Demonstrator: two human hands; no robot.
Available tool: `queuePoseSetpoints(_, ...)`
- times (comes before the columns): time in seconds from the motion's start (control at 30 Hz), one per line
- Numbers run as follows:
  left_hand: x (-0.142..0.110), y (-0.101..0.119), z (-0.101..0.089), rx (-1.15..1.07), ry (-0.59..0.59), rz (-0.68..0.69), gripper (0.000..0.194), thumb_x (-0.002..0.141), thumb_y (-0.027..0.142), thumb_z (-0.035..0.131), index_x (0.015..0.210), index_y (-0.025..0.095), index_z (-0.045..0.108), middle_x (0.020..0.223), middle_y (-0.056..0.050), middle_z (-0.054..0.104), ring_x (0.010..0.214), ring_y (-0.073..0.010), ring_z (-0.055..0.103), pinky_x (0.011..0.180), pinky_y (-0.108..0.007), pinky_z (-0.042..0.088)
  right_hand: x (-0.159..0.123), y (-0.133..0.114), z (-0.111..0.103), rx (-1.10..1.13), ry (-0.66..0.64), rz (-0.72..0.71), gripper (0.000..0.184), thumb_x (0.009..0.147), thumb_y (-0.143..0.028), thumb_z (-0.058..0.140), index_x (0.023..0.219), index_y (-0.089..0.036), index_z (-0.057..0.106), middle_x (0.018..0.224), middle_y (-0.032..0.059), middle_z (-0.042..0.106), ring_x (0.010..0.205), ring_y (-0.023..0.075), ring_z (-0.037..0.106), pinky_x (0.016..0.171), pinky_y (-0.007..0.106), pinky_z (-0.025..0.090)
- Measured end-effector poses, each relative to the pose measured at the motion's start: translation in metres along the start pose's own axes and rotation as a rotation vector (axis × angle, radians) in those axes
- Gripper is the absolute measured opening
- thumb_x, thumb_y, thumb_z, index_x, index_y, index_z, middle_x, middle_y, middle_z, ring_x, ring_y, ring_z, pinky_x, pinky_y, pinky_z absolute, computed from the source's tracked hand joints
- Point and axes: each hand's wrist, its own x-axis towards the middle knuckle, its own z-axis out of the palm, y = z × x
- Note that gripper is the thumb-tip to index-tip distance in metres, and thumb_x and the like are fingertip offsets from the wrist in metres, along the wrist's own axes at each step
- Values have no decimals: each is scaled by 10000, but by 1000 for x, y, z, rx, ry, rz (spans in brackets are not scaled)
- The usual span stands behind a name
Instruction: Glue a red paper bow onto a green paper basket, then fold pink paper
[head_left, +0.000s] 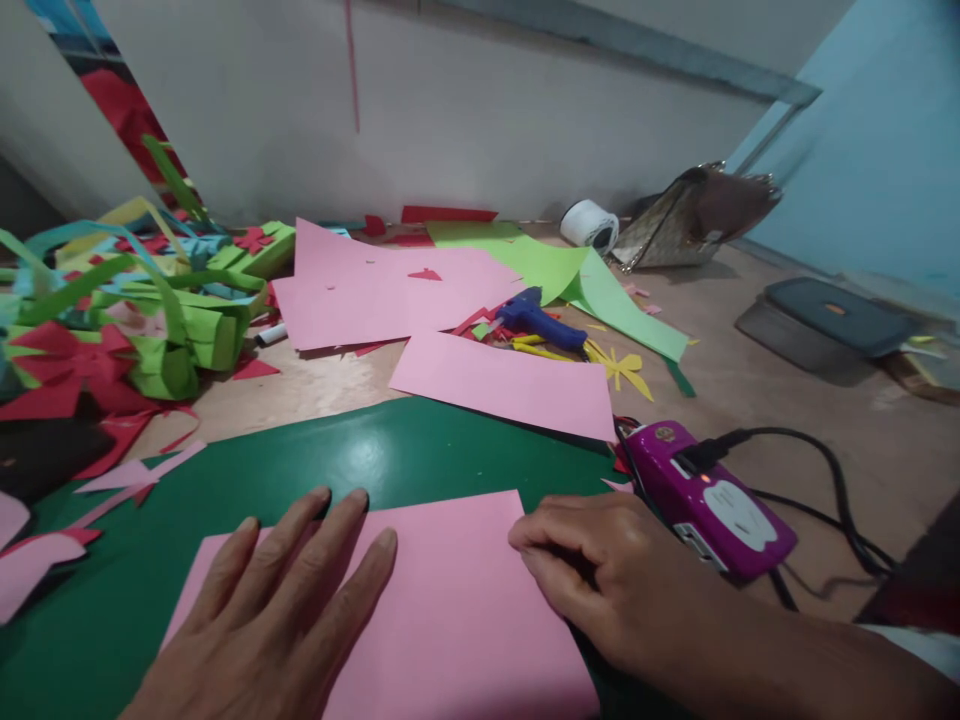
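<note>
The left hand (281,610) is lying flat, fingers spread, pressing the pink paper (450,620) onto the green sheet (360,450) on the tabletop (787,400). At three o'clock, the right hand (600,570) is pinching the paper's edge, fingers curled. A purple device (705,500) is sitting beside it.

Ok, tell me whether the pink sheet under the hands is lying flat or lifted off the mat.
Flat. The pink sheet lies on the green mat, with the left hand spread on it and the right hand pressing its right edge.

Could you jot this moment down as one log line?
left hand flat on pink paper | right hand pressing its right edge | green mat under paper
</note>
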Motion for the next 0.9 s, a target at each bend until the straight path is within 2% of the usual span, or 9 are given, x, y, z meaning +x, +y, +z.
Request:
queuePoseSetpoints(0.1,2,-1,-6,33,-25,48,874,783,707,438,1488,218,274,1542,-135,294,1406,-371,190,1138,-478,-11,-5,2,2,-117,5,-77,218,801,-40,526,746,-175,689,638,-4,617,557,120,550,537,251,333)
queuePoseSetpoints(0.2,6,4,-16,61,-36,55,750,841,587,443,1476,207,322,1535,-128,317,1423,-348,187,1142,-451,-24,-10,4,3,-280,72,-188,191,846,-94,531,727,-182,652,674,17,588,570,150,526,534,281,333)
queuePoseSetpoints(0.33,14,18,-36,15,-176,-130,620,922,502,340,1469,211,343,1556,-114,271,1439,-346,165,1119,-557,117,-9,-3,-1,-378,112,-294,197,886,-138,528,729,-170,644,780,63,595,705,200,555,598,316,414)
queuePoseSetpoints(0.43,19,23,-48,-56,-277,-140,624,939,513,328,1483,210,306,1559,-121,237,1429,-381,184,1053,-643,261,-3,-13,-3,-385,105,-346,187,890,-182,552,751,-145,673,823,89,620,805,238,573,679,368,475)
queuePoseSetpoints(0.5,21,22,-53,-92,-328,-130,630,942,523,330,1489,213,287,1557,-125,221,1421,-396,201,1030,-676,291,2,-19,-1,-390,103,-372,165,879,-190,574,777,-131,689,830,94,640,831,255,584,718,405,497)
queuePoseSetpoints(0.63,26,21,-60,-124,-392,-158,609,953,479,322,1496,210,258,1563,-118,156,1423,-398,176,1039,-698,258,6,-27,7,-397,75,-389,124,869,-199,602,884,-127,702,889,92,680,852,263,619,788,474,520)
queuePoseSetpoints(0.7,28,21,-63,-139,-422,-159,614,949,456,334,1498,197,246,1564,-129,123,1423,-404,158,1034,-706,250,4,-30,11,-400,12,-398,208,904,-257,576,1024,-128,687,1037,116,693,974,278,631,907,519,489)
queuePoseSetpoints(0.77,30,22,-66,-156,-449,-161,615,949,447,333,1500,192,235,1563,-134,110,1425,-402,141,1036,-707,240,0,-32,13,-418,-69,-406,379,942,-370,516,1187,-104,629,1224,164,641,1148,310,580,1012,556,419)
queuePoseSetpoints(0.9,33,22,-68,-182,-491,-191,610,951,467,323,1496,204,245,1562,-122,120,1430,-388,108,1056,-696,205,-7,-35,16,-472,-189,-380,747,887,-578,506,1352,6,479,1391,278,467,1300,384,439,1027,561,411)
